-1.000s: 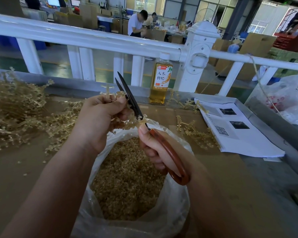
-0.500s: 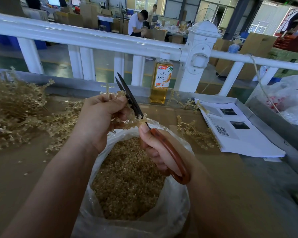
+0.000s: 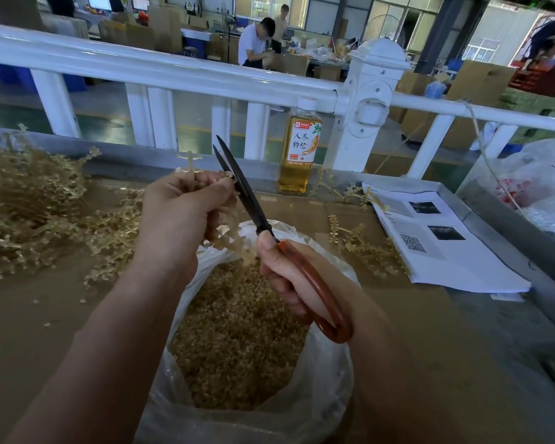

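Observation:
My left hand (image 3: 180, 216) grips a translucent tan plastic sprue (image 3: 189, 165) whose cross-shaped tip sticks up above the fingers, while its lower end hangs over the bag. My right hand (image 3: 289, 277) holds a pair of scissors (image 3: 247, 197) by the red-brown handles. The dark blades point up and away, slightly parted, right beside the left fingers. Below both hands stands a clear plastic bag (image 3: 330, 395), open and filled with small tan cut pieces (image 3: 237, 341).
A heap of uncut sprues (image 3: 29, 213) covers the left of the brown table, and a few more sprues (image 3: 366, 248) lie to the right. A drink bottle (image 3: 300, 149) stands by the white railing (image 3: 173, 72). Printed sheets (image 3: 442, 245) and a plastic bag (image 3: 539, 181) lie far right.
The sprue has dropped lower in my left hand, its free end now over the bag. The scissors stay at nearly the same spot and angle.

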{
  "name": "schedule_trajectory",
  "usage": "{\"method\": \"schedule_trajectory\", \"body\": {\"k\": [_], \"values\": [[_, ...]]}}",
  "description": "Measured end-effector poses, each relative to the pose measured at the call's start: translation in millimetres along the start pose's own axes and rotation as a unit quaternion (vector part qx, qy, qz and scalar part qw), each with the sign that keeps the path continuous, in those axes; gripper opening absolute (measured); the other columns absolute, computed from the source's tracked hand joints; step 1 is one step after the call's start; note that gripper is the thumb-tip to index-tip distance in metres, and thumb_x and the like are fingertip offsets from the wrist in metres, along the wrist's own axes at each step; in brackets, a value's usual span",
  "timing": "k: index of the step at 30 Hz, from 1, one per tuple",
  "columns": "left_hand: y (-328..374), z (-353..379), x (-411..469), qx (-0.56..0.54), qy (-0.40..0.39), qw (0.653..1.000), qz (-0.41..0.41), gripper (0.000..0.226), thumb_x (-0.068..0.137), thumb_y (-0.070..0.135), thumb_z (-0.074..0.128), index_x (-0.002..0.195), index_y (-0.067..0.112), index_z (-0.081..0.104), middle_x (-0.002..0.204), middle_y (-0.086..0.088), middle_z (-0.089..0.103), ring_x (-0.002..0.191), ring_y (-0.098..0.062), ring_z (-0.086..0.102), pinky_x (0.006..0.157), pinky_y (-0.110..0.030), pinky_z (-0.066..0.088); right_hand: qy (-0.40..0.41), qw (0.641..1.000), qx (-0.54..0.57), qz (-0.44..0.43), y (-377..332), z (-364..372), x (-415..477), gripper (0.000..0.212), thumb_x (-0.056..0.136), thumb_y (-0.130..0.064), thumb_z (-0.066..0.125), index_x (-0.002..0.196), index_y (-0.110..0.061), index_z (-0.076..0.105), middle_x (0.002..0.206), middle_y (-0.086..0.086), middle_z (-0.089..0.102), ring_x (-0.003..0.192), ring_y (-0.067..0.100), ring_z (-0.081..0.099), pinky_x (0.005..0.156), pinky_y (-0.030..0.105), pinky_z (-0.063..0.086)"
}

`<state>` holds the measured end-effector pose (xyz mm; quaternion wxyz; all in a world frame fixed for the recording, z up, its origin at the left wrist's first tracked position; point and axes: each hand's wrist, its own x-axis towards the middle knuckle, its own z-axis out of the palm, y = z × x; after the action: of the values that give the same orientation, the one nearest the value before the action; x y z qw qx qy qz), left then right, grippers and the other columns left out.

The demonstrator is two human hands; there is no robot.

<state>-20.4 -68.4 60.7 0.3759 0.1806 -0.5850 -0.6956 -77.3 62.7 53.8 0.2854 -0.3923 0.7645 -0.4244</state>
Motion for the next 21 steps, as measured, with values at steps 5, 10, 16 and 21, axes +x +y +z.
{"method": "schedule_trajectory", "body": {"k": [5,10,16,21], "values": [[0.5,1.0,-1.1,0.018,-0.027,0.999,-0.028,0.023,0.084,0.007,0.060,0.062,0.014,0.063,0.047,0.006,0.059,0.037,-0.006,0.043,0.038,-0.013,0.032,0.001,1.000,0.001,-0.002,-0.8,-0.1,-3.3,0.045,0.090,-0.055,0.028,0.063,-0.021,0.037,0.052,-0.001,0.033,0.043,0.011,0.030,0.046,0.021,0.031],[0.8,0.3,-0.4,0.025,-0.047,0.998,-0.038,0.023,0.085,0.005,0.058,0.063,0.011,0.060,0.047,0.005,0.057,0.037,-0.006,0.042,0.038,-0.013,0.032,0.006,1.000,-0.026,-0.013,4.1,-1.3,-1.5,0.048,0.093,-0.054,0.027,0.061,-0.020,0.036,0.051,-0.003,0.037,0.041,0.009,0.034,0.046,0.019,0.033],[0.9,0.5,0.4,0.014,-0.040,0.998,-0.044,0.028,0.085,0.004,0.056,0.058,0.013,0.060,0.044,0.005,0.051,0.035,-0.006,0.039,0.037,-0.012,0.031,-0.010,1.000,0.002,-0.012,2.9,-0.5,-1.8,0.047,0.080,-0.064,0.028,0.067,-0.019,0.038,0.055,0.000,0.033,0.044,0.011,0.030,0.044,0.020,0.030],[0.8,1.5,0.6,0.026,-0.031,0.998,-0.047,0.028,0.085,0.004,0.056,0.058,0.012,0.059,0.044,0.005,0.051,0.035,-0.006,0.039,0.037,-0.011,0.031,-0.015,1.000,0.007,0.000,3.4,-1.2,-1.4,0.043,0.096,-0.048,0.025,0.067,-0.019,0.039,0.057,0.002,0.033,0.044,0.011,0.030,0.043,0.016,0.031]]}}
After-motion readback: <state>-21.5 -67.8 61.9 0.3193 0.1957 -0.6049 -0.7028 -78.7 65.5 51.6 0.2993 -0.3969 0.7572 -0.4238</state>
